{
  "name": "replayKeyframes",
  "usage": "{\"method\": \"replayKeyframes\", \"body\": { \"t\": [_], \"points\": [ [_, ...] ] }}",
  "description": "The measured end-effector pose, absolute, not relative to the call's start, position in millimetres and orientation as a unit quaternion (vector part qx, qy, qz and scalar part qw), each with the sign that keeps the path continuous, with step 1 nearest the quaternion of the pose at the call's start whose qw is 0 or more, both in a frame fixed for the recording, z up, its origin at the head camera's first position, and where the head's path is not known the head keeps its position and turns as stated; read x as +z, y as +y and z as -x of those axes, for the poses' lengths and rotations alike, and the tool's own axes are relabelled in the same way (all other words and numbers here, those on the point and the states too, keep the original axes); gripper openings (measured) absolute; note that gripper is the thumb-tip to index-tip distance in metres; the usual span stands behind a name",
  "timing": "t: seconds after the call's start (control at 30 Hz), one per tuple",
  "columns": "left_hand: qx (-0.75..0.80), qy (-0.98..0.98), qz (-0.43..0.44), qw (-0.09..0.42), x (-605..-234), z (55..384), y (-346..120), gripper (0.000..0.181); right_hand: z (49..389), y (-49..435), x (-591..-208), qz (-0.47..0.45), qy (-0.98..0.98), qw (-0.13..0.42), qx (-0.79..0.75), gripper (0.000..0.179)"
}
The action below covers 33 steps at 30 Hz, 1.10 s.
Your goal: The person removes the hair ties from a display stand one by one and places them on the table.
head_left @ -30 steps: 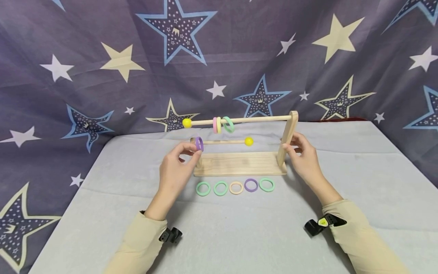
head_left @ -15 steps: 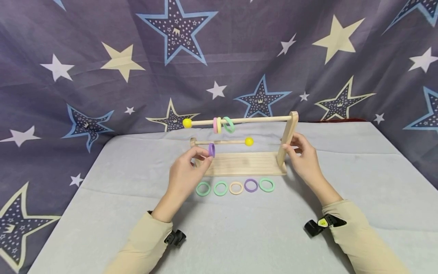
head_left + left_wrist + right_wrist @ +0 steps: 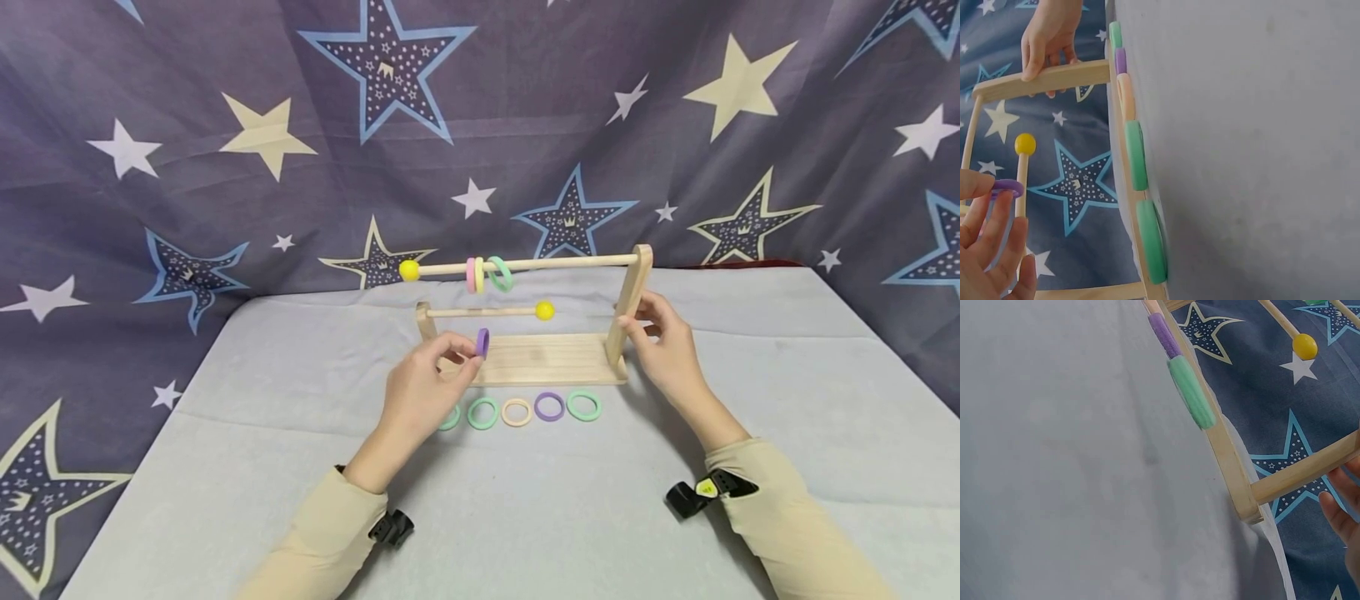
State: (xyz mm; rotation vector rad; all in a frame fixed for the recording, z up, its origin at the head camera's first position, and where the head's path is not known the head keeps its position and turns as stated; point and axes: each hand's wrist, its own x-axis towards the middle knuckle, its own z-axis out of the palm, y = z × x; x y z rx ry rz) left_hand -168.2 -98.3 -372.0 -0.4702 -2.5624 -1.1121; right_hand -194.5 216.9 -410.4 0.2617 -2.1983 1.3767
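Note:
My left hand (image 3: 423, 383) pinches a purple ring (image 3: 483, 342) between thumb and fingertips. The ring is held upright, below and in front of the lower rod (image 3: 487, 312) of a wooden stand (image 3: 540, 358). In the left wrist view the purple ring (image 3: 1009, 186) overlaps that rod under its yellow ball (image 3: 1025, 144). At the other side, my right hand (image 3: 667, 346) grips the tall upright (image 3: 632, 304), thumb in front and fingers behind. On the upper rod (image 3: 577, 262) hang a pink ring (image 3: 471, 275), a yellow ring (image 3: 480, 275) and a green ring (image 3: 501, 273).
Several rings lie in a row before the base: a partly covered green ring (image 3: 450, 418), another green ring (image 3: 483, 427), a peach ring (image 3: 517, 424), a purple ring (image 3: 550, 418) and a green ring (image 3: 584, 417). A star-printed curtain (image 3: 420, 183) hangs behind the grey cloth-covered table (image 3: 555, 517).
The left hand has moved the purple ring right and down, from the lower rod's left end to below its middle. My right hand stays on the upright.

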Motion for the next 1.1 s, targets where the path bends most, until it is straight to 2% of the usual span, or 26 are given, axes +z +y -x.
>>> {"method": "replayKeyframes", "body": {
  "t": [0.73, 1.1],
  "points": [
    [-0.305, -0.907, 0.251, 0.145, -380, 159, -111, 0.012, 194, 217, -411, -0.099, -0.815, 0.264, 0.507, 0.035],
    [-0.256, -0.915, 0.29, 0.118, -377, 156, -113, 0.011, 195, 217, -412, -0.099, -0.815, 0.265, 0.506, 0.035]
  ]
}}
